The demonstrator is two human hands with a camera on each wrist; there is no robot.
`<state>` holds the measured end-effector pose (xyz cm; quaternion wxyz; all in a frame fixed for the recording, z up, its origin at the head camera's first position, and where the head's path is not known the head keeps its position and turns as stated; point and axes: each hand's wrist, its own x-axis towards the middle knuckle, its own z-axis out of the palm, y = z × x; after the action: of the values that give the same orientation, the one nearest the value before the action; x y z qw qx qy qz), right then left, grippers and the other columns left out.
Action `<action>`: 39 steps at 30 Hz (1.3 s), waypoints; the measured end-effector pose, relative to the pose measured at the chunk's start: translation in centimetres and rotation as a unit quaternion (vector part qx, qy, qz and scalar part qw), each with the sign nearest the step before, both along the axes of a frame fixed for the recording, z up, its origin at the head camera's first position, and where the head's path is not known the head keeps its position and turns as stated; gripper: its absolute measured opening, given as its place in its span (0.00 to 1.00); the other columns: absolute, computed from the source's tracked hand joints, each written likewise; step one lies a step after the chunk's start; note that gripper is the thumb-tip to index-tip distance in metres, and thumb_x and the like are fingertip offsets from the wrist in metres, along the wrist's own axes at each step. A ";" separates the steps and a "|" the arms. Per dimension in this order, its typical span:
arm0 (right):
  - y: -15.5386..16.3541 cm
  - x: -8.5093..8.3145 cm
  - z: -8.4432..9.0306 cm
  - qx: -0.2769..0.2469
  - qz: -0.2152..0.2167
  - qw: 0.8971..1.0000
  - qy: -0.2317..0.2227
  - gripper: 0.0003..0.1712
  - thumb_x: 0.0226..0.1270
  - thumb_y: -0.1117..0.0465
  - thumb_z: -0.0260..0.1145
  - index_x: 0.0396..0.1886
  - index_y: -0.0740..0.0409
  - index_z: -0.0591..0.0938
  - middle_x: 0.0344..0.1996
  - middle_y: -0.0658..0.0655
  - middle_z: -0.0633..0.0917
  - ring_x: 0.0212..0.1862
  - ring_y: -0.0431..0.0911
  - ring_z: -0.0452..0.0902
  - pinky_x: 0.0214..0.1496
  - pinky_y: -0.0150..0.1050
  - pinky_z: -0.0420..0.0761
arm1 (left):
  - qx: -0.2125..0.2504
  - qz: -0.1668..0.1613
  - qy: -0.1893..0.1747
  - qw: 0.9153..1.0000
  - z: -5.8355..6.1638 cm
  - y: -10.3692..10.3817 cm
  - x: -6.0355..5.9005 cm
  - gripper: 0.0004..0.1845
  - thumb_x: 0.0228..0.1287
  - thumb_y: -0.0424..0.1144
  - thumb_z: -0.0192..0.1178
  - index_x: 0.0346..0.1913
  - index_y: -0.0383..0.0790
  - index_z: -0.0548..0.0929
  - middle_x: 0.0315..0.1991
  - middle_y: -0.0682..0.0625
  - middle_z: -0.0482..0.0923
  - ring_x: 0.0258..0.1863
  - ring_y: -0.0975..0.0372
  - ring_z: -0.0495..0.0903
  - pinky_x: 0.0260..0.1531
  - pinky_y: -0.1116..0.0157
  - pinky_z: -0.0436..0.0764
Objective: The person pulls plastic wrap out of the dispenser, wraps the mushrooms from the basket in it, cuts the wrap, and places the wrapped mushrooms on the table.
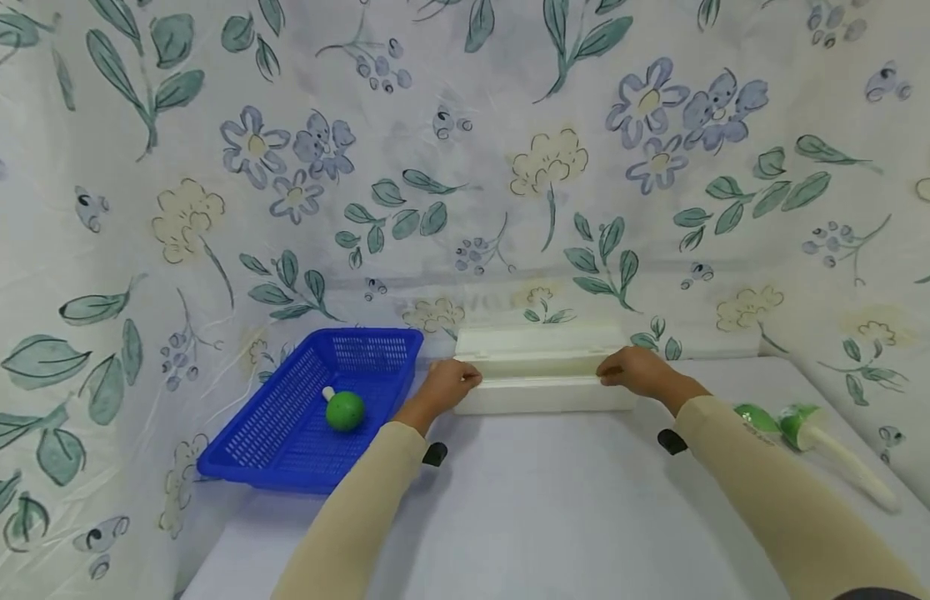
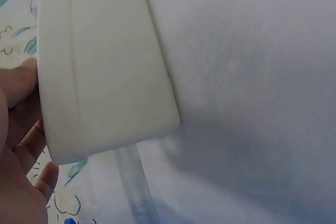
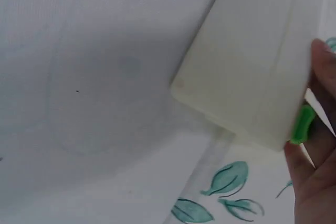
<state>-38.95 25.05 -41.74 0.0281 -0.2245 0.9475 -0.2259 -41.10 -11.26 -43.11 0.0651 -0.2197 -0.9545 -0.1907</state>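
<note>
A long white box (image 1: 543, 396) lies at the back of the table, its lid (image 1: 540, 340) raised along the far side. My left hand (image 1: 444, 385) pinches the box's rim at the left end, thumb and fingertips at the edge. At the opposite end my right hand (image 1: 641, 372) grips the rim the same way. The left wrist view shows the smooth box wall (image 2: 115, 72) beside the fingers. In the right wrist view a small bright green piece (image 3: 302, 124) shows between the box edge and my fingers.
A blue plastic basket (image 1: 247, 473) stands at the left, holding a round green thing (image 1: 345, 412) with a white stub. Beyond my right forearm lie two green-headed things (image 1: 798, 425), one with a long white handle (image 1: 855, 468). Flower-patterned sheeting (image 1: 465, 167) rises behind the white table (image 1: 547, 508).
</note>
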 end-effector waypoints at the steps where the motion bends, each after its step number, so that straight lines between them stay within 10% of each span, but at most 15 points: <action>1: 0.0 -0.2 0.0 -0.018 -0.010 1.000 -0.007 0.14 0.67 0.60 0.66 0.49 0.60 0.85 0.46 0.55 0.85 0.51 0.54 0.78 0.51 0.49 0.78 | 0.001 0.001 0.005 1.000 0.1 0.0 -0.1 0.09 0.69 0.39 0.60 0.43 0.41 0.89 0.38 0.52 0.86 0.42 0.58 0.82 0.56 0.54 0.69; 9: -0.2 -1.5 -0.1 -0.081 -0.054 0.994 -0.044 0.10 0.66 0.61 0.67 0.45 0.59 0.87 0.42 0.55 0.86 0.47 0.52 0.80 0.47 0.46 0.79 | 0.009 0.005 0.011 1.000 0.8 0.2 -1.0 0.08 0.72 0.35 0.56 0.42 0.38 0.85 0.32 0.51 0.81 0.34 0.59 0.78 0.40 0.60 0.78; 19: -1.1 -1.9 -0.1 -0.042 -0.078 0.996 -0.002 0.12 0.69 0.67 0.62 0.48 0.65 0.83 0.41 0.60 0.84 0.45 0.54 0.79 0.46 0.47 0.79 | 0.009 -0.020 -0.089 0.996 1.2 2.2 -1.4 0.16 0.69 0.41 0.59 0.54 0.35 0.83 0.47 0.46 0.83 0.47 0.55 0.81 0.47 0.57 0.79; 29: -2.3 -2.1 -1.1 0.017 -0.106 0.993 0.054 0.12 0.73 0.68 0.56 0.49 0.64 0.82 0.45 0.62 0.84 0.47 0.55 0.80 0.47 0.49 0.79 | -0.021 -0.019 -0.048 0.998 0.9 3.4 -2.1 0.10 0.72 0.31 0.54 0.50 0.39 0.83 0.40 0.48 0.83 0.41 0.58 0.81 0.44 0.60 0.79; 39: -2.5 -2.8 -1.3 -0.008 -0.137 0.989 0.049 0.16 0.72 0.67 0.50 0.52 0.65 0.81 0.48 0.65 0.83 0.50 0.59 0.78 0.49 0.54 0.77 | -0.019 -0.020 -0.095 0.995 1.3 4.6 -2.7 0.16 0.65 0.52 0.64 0.43 0.42 0.87 0.35 0.55 0.84 0.33 0.63 0.80 0.40 0.60 0.79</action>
<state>-41.78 22.53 -43.06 -0.0509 -0.1037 0.9678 -0.2237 -43.77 -6.62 -41.76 -0.0339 -0.2207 -0.9553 -0.1936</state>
